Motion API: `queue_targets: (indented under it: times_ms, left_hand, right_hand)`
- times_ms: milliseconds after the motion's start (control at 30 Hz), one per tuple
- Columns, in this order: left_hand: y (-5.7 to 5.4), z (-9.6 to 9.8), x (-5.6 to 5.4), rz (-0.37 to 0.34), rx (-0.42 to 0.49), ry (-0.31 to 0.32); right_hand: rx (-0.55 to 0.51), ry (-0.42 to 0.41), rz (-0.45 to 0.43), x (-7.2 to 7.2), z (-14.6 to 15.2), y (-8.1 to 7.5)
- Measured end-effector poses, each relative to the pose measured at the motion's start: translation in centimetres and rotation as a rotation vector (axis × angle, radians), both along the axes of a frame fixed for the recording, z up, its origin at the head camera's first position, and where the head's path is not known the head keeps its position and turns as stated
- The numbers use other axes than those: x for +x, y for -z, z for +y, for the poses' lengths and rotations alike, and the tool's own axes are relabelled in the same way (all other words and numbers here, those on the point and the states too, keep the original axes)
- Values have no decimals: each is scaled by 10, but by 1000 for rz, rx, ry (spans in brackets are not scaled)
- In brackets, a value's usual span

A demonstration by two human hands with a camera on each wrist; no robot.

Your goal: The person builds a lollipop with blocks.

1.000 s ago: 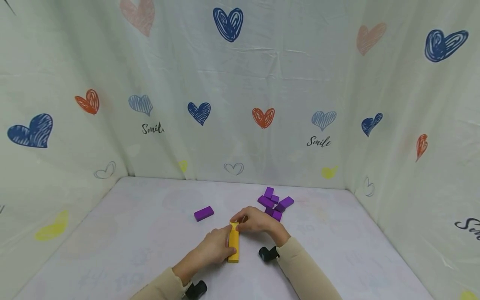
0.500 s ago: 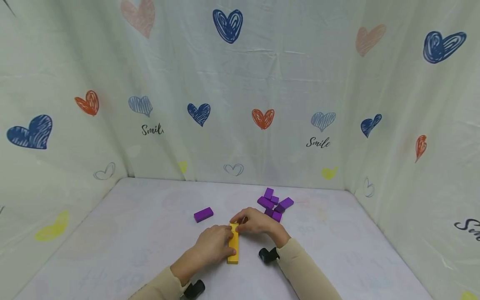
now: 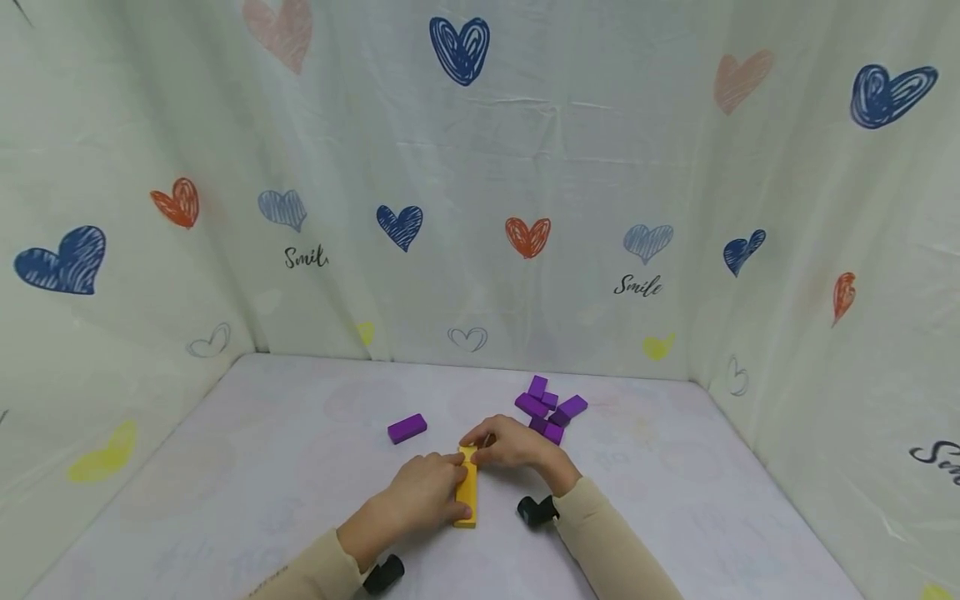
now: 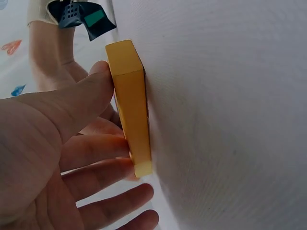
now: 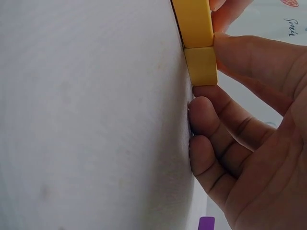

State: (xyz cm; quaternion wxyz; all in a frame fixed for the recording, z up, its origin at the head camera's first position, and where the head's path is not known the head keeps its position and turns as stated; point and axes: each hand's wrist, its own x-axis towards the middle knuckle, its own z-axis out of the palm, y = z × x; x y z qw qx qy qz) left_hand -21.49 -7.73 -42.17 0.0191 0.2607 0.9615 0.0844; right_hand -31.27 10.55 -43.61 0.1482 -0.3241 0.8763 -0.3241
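A long yellow block point(image 3: 466, 492) lies on the white table, pointing away from me. At its far end sits a short yellow piece point(image 5: 201, 66), with a line visible between the two. My left hand point(image 3: 422, 492) holds the long block from the left, its thumb near the close end and its fingers farther along; in the left wrist view two fingers stick out past it. My right hand point(image 3: 513, 442) pinches the far end, with the thumb beside the line and a finger behind the short piece. Fingers partly hide the far end in the head view.
One purple block point(image 3: 407, 428) lies alone beyond my left hand. Several more purple blocks point(image 3: 532, 406) are heaped beyond my right hand. A white curtain point(image 3: 570, 183) printed with hearts rises at the back and sides of the table. Black cameras point(image 3: 536, 511) are strapped to both wrists.
My left fingers have shifted slightly along the yellow block, and the left wrist has moved a little left. My right hand has stayed in place. The purple blocks have not moved.
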Motion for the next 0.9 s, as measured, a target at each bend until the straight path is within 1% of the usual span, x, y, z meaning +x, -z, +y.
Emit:
queue_targets:
  times_ms: [200,500,700,767,900]
  left_hand:
    - [1,0,0,-2,14,6]
    - [5,-2,-2,-7,77,26]
    - [6,-2,-4,-47,71,11]
    - [7,-2,-4,-48,68,11]
    - [6,-2,-3,-44,63,10]
  right_hand:
    - [10,3,5,1,0,-1]
    - [-9,16,-18,0,2,1]
    - [-11,18,-23,1,1,2]
    - [-11,18,-24,2,2,3]
    - [-15,11,-14,1,1,3]
